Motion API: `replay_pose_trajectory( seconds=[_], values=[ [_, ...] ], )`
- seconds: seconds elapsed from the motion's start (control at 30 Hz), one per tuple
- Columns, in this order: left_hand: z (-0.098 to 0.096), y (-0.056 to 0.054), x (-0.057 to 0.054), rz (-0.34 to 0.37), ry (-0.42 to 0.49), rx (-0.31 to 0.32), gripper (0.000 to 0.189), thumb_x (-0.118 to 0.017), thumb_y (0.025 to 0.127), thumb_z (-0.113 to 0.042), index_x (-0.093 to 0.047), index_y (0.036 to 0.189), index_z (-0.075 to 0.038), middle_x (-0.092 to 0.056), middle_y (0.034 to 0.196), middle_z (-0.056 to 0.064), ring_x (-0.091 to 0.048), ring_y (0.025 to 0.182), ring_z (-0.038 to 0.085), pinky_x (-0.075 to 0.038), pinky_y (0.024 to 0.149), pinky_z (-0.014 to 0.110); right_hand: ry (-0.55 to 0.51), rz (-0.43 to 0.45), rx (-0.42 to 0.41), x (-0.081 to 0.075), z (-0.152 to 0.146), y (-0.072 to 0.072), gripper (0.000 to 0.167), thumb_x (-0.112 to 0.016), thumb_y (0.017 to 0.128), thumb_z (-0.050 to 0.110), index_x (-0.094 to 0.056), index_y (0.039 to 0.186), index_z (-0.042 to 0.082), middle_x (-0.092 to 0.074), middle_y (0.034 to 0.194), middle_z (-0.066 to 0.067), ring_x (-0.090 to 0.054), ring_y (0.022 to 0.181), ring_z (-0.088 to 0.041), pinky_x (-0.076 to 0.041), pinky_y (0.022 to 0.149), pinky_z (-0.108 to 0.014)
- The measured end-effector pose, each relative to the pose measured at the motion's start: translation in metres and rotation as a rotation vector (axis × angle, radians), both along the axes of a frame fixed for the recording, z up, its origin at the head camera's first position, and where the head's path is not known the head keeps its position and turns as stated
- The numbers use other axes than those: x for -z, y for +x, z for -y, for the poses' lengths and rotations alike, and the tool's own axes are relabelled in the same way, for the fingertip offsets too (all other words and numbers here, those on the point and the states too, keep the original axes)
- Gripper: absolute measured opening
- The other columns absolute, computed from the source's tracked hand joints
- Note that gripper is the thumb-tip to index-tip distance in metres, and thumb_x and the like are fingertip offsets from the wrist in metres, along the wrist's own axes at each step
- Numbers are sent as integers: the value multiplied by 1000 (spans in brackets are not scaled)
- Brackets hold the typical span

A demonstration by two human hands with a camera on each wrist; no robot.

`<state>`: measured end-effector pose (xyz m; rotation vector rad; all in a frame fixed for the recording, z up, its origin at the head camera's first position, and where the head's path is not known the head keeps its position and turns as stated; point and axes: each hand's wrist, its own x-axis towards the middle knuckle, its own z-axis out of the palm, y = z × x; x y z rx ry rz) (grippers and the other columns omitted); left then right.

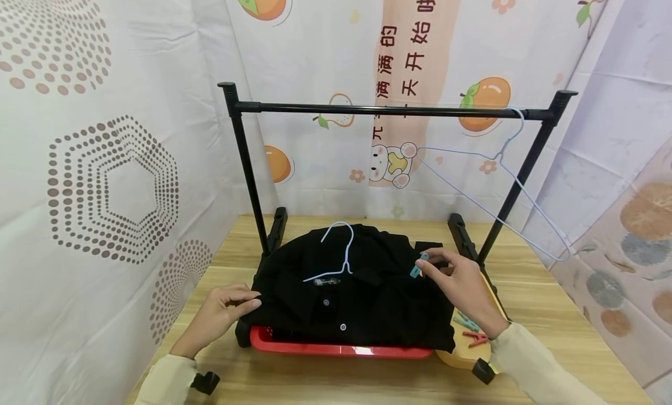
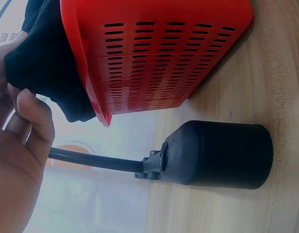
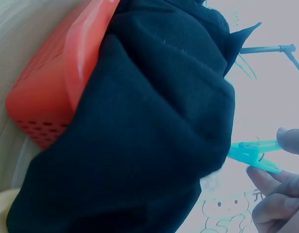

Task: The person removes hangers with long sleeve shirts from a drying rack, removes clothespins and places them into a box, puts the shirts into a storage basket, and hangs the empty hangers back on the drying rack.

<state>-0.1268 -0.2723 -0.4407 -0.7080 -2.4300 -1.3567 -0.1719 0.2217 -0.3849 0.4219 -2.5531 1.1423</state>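
Note:
A black buttoned shirt (image 1: 294,311) lies heaped over a red perforated basket (image 1: 336,351). From its collar sticks the hook of a light blue hanger (image 1: 347,250); the rest of that hanger is hidden in the cloth. My left hand (image 1: 223,311) pinches the shirt's edge at the left, and in the left wrist view cloth is held between thumb and fingers. Over the shirt's right side, my right hand (image 1: 462,282) pinches a teal clothespin (image 1: 419,265) by its handles. In the right wrist view the clothespin's tip (image 3: 237,151) is right at the cloth.
A black clothes rack (image 1: 367,109) stands behind and around the basket, with a bare blue hanger (image 1: 467,189) on its bar at the right. Beside the basket, a yellow tray (image 1: 459,358) bears a red clothespin (image 1: 475,338) and teal ones (image 1: 466,321). Printed curtains enclose the wooden table.

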Motion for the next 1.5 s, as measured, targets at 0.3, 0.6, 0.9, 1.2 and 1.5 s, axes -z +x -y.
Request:
replay_pose_trajectory(
  seconds=[0.3, 0.6, 0.9, 1.2, 1.5],
  values=[
    [1, 0, -1, 1, 0, -16, 18, -75, 94, -5, -82, 109, -11, -66, 84, -6, -56, 73, 10, -50, 66, 26, -6, 17, 7, 5, -16, -1, 43, -69, 99, 42, -68, 127, 10, -71, 108, -4, -75, 89, -27, -54, 55, -31],
    [0, -1, 1, -8, 0, -1, 18, -75, 93, -4, -82, 108, -12, -66, 83, -6, -56, 71, 11, -50, 65, 26, -13, 22, 25, 19, -30, -3, 36, -71, 99, 34, -70, 120, 4, -72, 106, -11, -75, 79, -26, -56, 56, -28],
    [-1, 0, 0, -31, 11, 11, 19, -74, 92, -1, -82, 107, -9, -67, 84, -5, -58, 72, 11, -51, 65, 26, 69, 28, 76, 32, -48, -4, 44, -71, 99, 38, -70, 122, 0, -73, 106, -11, -74, 87, -26, -60, 71, -33],
    [0, -1, 2, -26, 5, 7, 18, -74, 93, -2, -81, 108, -9, -67, 84, -5, -58, 72, 11, -52, 66, 26, 144, 98, 31, 38, -58, -3, 36, -71, 99, 38, -75, 114, 5, -74, 106, -4, -70, 93, -23, -59, 76, -36],
    [0, -1, 2, 1, 4, 2, 19, -74, 94, -3, -81, 110, -8, -67, 85, -5, -58, 75, 11, -52, 69, 26, 139, 181, 20, 49, -65, -4, 41, -70, 99, 41, -73, 117, 5, -72, 109, -6, -72, 87, -19, -58, 76, -40]
  ],
)
